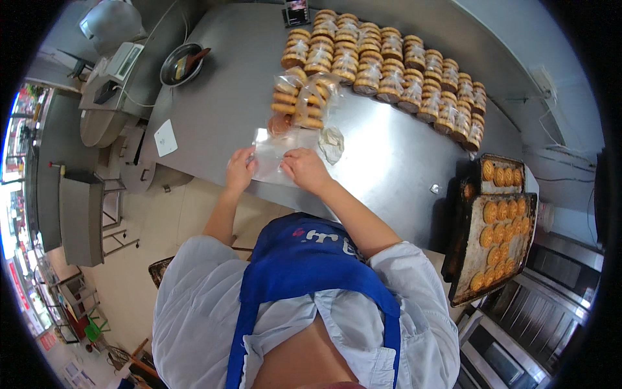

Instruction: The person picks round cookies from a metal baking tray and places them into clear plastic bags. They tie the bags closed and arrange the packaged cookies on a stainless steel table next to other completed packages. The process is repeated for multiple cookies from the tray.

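A clear, flat plastic bag [268, 170] lies at the near edge of the steel table, between my hands. My left hand [240, 170] pinches its left side, and the curled fingers of my right hand [307, 170] grip its right side. Just beyond the bag, round golden cookies [283, 98] stand in a stack beside a second stack in a clear bag [317, 104]. One browner round piece [279, 124] sits at the foot of the left stack. A crumpled whitish cloth or wad of plastic [332, 144] rests right of the bag, near my right hand.
Rows of bagged cookie stacks [391, 80] fill the table's far right. At the far left are a metal bowl [182, 63] with a brown-handled tool and a white flat card [166, 138]. Dark baking trays of cookies [495, 236] overlap at the right end.
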Tool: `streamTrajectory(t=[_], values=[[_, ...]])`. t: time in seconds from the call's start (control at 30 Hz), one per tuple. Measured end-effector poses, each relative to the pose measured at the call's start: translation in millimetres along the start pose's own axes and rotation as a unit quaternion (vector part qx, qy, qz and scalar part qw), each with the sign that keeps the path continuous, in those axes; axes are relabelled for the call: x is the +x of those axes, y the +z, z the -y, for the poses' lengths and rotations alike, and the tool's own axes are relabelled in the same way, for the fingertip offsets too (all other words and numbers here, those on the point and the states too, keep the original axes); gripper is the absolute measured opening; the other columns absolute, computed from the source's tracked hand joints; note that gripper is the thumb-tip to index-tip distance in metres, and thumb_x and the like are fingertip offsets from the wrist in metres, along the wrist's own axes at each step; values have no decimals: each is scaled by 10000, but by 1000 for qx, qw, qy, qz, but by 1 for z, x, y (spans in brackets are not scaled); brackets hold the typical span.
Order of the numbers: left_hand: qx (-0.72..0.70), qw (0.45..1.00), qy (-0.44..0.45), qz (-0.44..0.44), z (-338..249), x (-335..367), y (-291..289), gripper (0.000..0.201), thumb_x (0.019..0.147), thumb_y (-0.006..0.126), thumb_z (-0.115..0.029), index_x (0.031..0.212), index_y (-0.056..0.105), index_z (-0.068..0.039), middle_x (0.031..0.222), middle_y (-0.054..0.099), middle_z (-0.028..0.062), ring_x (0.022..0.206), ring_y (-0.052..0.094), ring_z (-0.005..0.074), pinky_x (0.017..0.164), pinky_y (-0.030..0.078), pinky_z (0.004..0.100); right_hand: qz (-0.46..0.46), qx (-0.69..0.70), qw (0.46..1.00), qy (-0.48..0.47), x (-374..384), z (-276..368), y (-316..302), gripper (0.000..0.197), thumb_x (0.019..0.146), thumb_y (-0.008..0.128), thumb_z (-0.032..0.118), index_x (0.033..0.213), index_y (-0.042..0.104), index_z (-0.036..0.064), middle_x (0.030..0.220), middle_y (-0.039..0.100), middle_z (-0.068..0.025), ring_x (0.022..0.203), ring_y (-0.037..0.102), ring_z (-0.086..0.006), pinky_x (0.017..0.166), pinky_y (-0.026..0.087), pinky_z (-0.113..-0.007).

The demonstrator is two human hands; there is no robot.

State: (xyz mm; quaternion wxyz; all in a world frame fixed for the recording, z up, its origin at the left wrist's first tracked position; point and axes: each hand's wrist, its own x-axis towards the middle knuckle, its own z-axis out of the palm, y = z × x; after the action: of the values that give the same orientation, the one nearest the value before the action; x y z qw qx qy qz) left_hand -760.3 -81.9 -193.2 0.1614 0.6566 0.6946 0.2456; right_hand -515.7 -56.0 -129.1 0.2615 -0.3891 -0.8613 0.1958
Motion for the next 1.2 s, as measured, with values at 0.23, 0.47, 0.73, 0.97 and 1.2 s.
streamTrajectory(t=[0.23, 0.47, 0.73, 0.97, 1.2], values=[[116, 990, -37, 74, -31, 9, 10, 262, 827, 619, -156, 1084, 669, -158, 1126, 618, 81, 940, 633, 293, 783, 514, 403, -24, -8, 999, -23, -68, 37, -79, 224, 883, 581, 264, 807, 706, 95, 949, 677, -66, 905, 611, -226, 805, 448, -366], [-301, 942, 48, 142, -230, -7, -51, 531, 781, 692, -174, 1270, 534, -43, 1197, 597, 105, 1096, 579, 223, 903, 476, 341, 173, 141, 963, 153, -125, 26, -222, 330, 918, 512, 257, 746, 653, 15, 730, 645, -141, 637, 615, -282, 641, 489, -397], [-590, 547, -70, 589, -341, -58, -32, 188, 934, 586, -171, 1012, 624, -4, 864, 650, 36, 714, 596, 104, 660, 507, 252, -36, 713, 610, 343, -182, -62, -272, 304, 944, 503, 236, 1149, 627, 48, 859, 655, -62, 631, 593, -111, 598, 501, -245], [-537, 819, -112, 169, -346, -85, 18, 214, 947, 573, -205, 981, 647, -7, 803, 633, 33, 707, 607, 100, 545, 508, 240, -68, 571, 785, 230, -219, 2, -183, 490, 849, 643, 30, 1308, 476, 1, 1061, 635, -67, 927, 615, -136, 824, 499, -273], [-501, 833, -197, 126, -330, -98, 36, 214, 894, 647, -202, 987, 598, -15, 859, 617, 51, 751, 612, 112, 544, 493, 253, -135, 512, 757, 384, -203, -5, -195, 168, 901, 627, 124, 894, 696, -29, 864, 707, -101, 765, 654, -148, 733, 521, -274]])
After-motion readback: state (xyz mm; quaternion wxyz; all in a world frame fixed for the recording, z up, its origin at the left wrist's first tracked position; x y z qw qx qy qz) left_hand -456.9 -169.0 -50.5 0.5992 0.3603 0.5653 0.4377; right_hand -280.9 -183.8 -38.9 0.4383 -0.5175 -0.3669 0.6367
